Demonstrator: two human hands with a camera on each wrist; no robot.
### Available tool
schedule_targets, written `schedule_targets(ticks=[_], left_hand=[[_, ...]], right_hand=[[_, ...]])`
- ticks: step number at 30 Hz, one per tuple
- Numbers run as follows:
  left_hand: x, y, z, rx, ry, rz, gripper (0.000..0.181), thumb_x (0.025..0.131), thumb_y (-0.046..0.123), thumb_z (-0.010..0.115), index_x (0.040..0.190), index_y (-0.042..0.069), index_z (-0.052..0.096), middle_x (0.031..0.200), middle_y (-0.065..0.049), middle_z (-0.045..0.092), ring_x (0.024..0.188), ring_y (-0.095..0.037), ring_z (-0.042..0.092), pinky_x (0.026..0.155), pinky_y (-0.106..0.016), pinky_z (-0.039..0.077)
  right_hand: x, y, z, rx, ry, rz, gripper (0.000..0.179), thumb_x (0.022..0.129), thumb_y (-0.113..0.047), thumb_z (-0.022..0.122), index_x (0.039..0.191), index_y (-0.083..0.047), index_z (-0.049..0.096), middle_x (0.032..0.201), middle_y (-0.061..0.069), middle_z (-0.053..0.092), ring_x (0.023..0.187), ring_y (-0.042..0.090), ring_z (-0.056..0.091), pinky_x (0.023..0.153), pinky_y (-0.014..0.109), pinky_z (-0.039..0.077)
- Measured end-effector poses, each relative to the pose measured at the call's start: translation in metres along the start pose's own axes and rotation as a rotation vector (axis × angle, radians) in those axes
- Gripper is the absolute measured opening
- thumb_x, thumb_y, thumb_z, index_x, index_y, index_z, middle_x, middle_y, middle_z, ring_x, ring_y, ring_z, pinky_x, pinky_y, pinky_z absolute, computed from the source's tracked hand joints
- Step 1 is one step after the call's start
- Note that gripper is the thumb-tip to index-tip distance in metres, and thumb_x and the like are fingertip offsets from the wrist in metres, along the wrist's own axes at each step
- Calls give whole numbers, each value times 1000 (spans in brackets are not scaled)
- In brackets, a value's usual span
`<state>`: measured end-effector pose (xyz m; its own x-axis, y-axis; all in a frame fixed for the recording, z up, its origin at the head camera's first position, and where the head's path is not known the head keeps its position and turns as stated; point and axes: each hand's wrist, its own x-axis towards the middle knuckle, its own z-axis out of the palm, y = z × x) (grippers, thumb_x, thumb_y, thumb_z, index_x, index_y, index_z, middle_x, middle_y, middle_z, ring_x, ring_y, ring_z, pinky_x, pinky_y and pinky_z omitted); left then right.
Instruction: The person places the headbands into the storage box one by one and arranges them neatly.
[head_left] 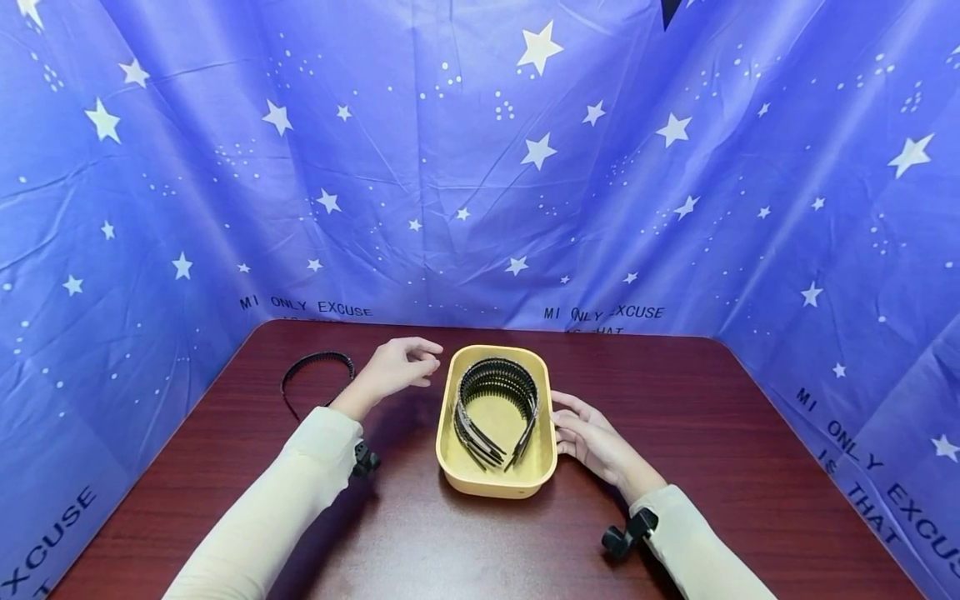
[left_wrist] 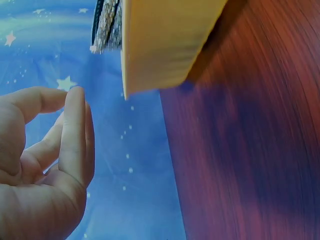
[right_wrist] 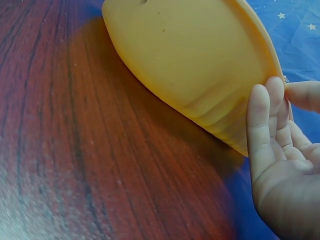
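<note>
A yellow plastic bin (head_left: 497,487) stands on the table with several black toothed headbands (head_left: 498,379) nested inside it. My left hand (head_left: 397,367) hovers just left of the bin, its fingers loosely bent with nothing between them. In the left wrist view, that hand (left_wrist: 55,150) is apart from the bin wall (left_wrist: 160,45). On the other side, the fingertips of my right hand (head_left: 596,437) rest at the bin's right wall. The right wrist view has its fingers (right_wrist: 259,120) fairly straight against the outside, close to the rim.
One more black headband (head_left: 318,358) lies on the table to the left, partly hidden behind the left hand and wrist. The dark red wooden table (head_left: 660,392) ends at a blue star-patterned cloth (head_left: 465,167) hung behind and at both sides.
</note>
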<state>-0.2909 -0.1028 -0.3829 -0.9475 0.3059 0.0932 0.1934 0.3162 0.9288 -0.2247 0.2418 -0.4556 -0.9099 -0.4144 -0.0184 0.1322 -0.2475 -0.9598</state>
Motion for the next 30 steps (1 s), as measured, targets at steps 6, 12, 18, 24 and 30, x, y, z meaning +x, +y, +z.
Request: schedule_targets(ticks=[6,12,18,24,30], left_hand=[[-4,-4,-14,-2,30,-8,32,94,4,63,124,-5,64,108,-25,66,85,-26,71,76,-37,60],[-7,-9,-23,23,36,29,32,92,5,62,121,-7,64,104,-23,67,86,-29,72,74,-38,61],[-9,-16,-44,175,94,20,31,92,7,63,121,-3,67,103,-19,70,86,-36,72,75,-41,60],[-11,-28,-69,243,183,-18,32,94,10,63,124,-1,66,107,-20,71,79,-20,72,79,-38,59],[-14,-43,-85,273,283,-6,32,93,10,62,123,0,67,106,-19,71,83,-29,71,75,-30,58]], right_hand=[[-1,-1,-2,0,-4,-5,59,103,-4,49,153,6,18,105,6,65,78,15,65,71,29,57],[0,-1,-2,-3,-20,-11,57,104,-3,47,152,6,19,105,6,65,79,15,66,72,29,57],[0,-1,-1,3,-27,-13,57,104,-4,48,152,6,19,105,6,65,80,16,66,72,29,57],[0,0,0,9,-17,-8,58,103,-4,49,152,6,19,104,5,65,79,15,66,71,28,56],[0,1,0,8,-9,-3,59,103,-5,49,152,5,19,104,5,66,79,15,66,71,28,56]])
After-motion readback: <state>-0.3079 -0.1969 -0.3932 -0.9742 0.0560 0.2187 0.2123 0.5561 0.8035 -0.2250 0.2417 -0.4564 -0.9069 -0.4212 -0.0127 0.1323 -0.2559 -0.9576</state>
